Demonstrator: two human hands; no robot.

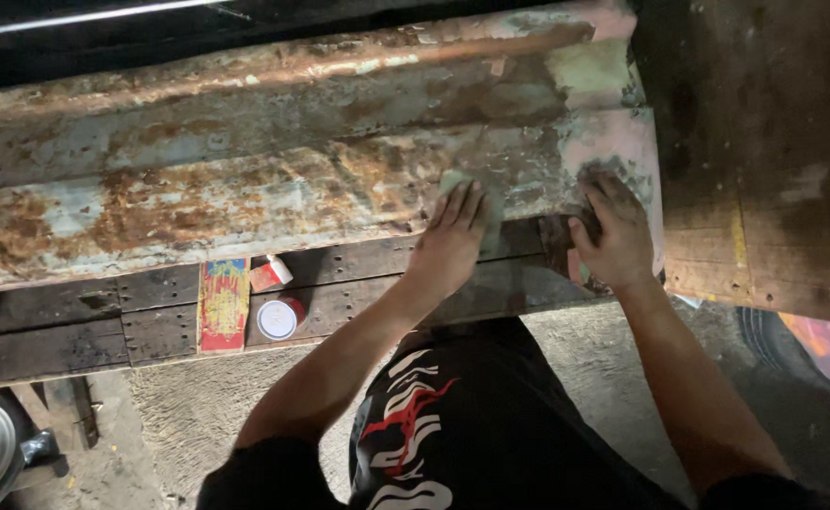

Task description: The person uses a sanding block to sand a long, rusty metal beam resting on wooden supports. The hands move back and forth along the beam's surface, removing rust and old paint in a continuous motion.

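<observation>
Left hand (453, 236): flat and open, fingers together, it presses a small pale green pad (484, 215), probably sandpaper or a sponge, on the rusty metal panel (245, 189). It grips nothing; it only pushes down.
Right hand (613, 231): half closed, dirty fingers curled over the lower right edge of the panel, near its right end. It seems to steady the panel.
Panel: a long sheet metal part with ridges along its length. It lies across the bench (103, 326), from the left edge to near the right end. The surface is rough, with brown rust, pale green old paint and pinkish filler at the right end.
Good way to work: I judge that even, flat pressure along the ridges is best, with the other hand firm on the edge.
Bench: dark wooden planks, worn.
Near front edge: a red sanding block (223, 304), a small round tin (279, 318) with white lid, a small tube (273, 272).
</observation>
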